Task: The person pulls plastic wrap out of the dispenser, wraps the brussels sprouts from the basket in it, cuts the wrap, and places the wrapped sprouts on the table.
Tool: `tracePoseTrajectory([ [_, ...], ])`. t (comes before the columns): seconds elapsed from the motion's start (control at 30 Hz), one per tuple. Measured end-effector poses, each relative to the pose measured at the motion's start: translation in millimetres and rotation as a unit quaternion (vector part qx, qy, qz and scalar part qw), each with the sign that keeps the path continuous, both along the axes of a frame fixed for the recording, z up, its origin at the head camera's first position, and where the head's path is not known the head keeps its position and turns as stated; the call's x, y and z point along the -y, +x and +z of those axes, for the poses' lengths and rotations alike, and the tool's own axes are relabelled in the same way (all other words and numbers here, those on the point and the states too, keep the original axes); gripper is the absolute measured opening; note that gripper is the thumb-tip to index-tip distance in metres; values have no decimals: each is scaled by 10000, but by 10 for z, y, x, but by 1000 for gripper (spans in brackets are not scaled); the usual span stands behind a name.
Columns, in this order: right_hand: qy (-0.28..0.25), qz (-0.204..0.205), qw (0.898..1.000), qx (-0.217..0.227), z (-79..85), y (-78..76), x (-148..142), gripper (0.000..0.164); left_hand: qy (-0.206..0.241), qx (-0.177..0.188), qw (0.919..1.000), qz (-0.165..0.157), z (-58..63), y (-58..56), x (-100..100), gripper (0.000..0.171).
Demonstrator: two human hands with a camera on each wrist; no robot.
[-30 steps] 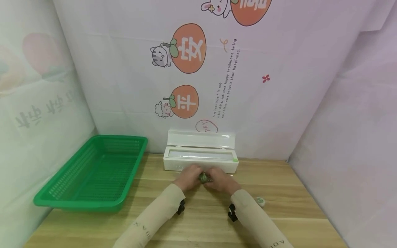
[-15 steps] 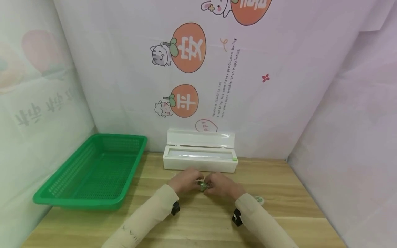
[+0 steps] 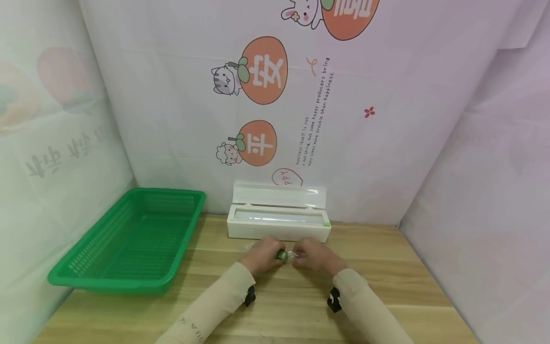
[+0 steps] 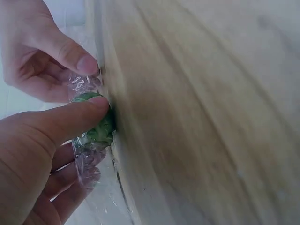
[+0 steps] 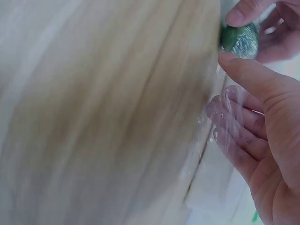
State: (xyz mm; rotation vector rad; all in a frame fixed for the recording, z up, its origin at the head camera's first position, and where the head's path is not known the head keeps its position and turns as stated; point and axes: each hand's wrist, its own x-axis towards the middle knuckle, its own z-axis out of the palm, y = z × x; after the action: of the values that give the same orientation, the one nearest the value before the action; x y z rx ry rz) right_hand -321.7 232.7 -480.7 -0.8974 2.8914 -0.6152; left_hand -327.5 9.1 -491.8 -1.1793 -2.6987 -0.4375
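Note:
A small round green vegetable [image 3: 281, 255], wrapped in clear cling film, lies between the two hands just above the wooden table. My left hand [image 3: 264, 255] grips it, with the thumb across its face and the fingers behind, as the left wrist view shows. Its exact kind is hard to make out under the film. My right hand [image 3: 315, 256] holds the gathered cling film [image 5: 229, 110] on the right side of the vegetable, thumb on one side and fingers curved on the other. More loose film [image 4: 91, 164] trails over the left fingers.
Behind the hands stands a long white cling film box [image 3: 279, 231], its lid [image 3: 279, 195] raised. A green basket [image 3: 116, 285] occupies the left of the wooden table [image 3: 296, 320]. Fabric-covered walls close off the back and both sides.
My right hand has drawn away to the right from the vegetable, stretching film between them. The left hand has come round the vegetable. The right sleeve now covers most of a small whitish round thing.

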Motion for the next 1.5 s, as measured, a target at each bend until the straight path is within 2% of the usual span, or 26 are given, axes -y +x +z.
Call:
tracePoseTrajectory([
  [0.17, -203, -418, 9989, 106, 48, 4, -152, 30, 34, 233, 9997, 74, 25, -27, 71, 15],
  [0.3, -354, -382, 9986, 99, 147, 29, -271, 33, 114, 369, 9992, 114, 63, -6, 194, 17],
  [0.43, -404, -325, 9986, 100, 229, 50, -366, 33, 370, 540, 9976, 236, 131, 70, 320, 14],
  [0.57, -465, -387, 9981, 147, 285, 70, -433, 35, 600, 576, 9958, 375, 189, 141, 429, 20],
  [0.77, -863, -464, 9942, 439, 353, 142, -460, 41, 788, 675, 9935, 464, 245, 215, 582, 25],
  [0.93, -1370, -333, 9881, 611, 328, 203, -414, 50, 799, 804, 9930, 322, 280, 267, 668, 20],
  [1.1, -1605, -99, 9822, 969, 253, 225, -330, 49, 806, 910, 9925, 97, 294, 306, 705, 11],
  [1.37, -1642, 113, 9795, 1161, 192, 224, -238, 56, 986, 1179, 9881, -31, 350, 385, 747, 22],
  [1.5, -1662, 99, 9770, 1334, 157, 198, -232, 48, 951, 1265, 9874, -61, 374, 405, 758, 26],
])
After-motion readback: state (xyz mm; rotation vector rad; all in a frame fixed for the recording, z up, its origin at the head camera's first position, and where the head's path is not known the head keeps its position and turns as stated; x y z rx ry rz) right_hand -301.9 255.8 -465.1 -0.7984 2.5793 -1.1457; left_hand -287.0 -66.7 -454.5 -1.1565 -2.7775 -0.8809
